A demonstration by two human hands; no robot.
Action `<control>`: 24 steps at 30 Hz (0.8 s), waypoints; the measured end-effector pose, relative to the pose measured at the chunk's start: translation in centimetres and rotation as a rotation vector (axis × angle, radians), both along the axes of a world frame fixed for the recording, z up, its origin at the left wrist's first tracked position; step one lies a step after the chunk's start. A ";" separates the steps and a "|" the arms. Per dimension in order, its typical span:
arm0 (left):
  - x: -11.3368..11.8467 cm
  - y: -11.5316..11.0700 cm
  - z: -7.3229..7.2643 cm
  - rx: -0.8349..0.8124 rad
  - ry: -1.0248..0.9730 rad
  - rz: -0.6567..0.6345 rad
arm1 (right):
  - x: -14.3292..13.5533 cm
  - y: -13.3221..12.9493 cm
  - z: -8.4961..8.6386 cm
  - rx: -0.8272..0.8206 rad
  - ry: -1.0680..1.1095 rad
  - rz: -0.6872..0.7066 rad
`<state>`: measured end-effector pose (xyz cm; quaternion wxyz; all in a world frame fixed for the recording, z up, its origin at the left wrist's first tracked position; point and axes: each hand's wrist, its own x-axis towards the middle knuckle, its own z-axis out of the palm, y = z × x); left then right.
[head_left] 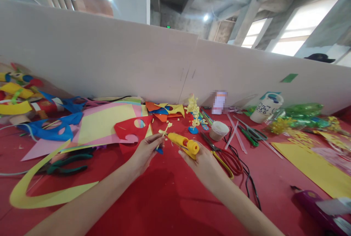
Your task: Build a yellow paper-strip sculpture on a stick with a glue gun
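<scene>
My right hand [201,157] is wrapped round a yellow hot glue gun [181,141], whose nozzle points left toward my other hand. Between the fingertips of my left hand [149,148] is a thin yellow stick with small paper bits [166,129] at its top; a blue piece [159,150] shows below the fingers. The nozzle is close to the stick; whether they touch I cannot tell. Just beyond the glue gun, a yellow paper figure [194,111] stands upright on a round blue base [193,130]. Small yellow scraps lie around my left hand.
Coloured paper sheets [106,122] and cut red card [128,128] lie left, with green-handled pliers [68,164] nearer me. To the right are a white tub [218,130], red-and-yellow-handled scissors [227,157], glue sticks [233,137], a black cable [251,181] and a purple tool [315,206]. A white partition [123,60] stands behind.
</scene>
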<state>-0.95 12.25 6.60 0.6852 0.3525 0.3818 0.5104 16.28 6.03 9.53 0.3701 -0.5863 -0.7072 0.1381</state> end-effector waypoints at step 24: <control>0.0 -0.6 1.4 -0.022 0.037 0.002 | 1.1 4.2 1.4 -0.073 -0.019 0.067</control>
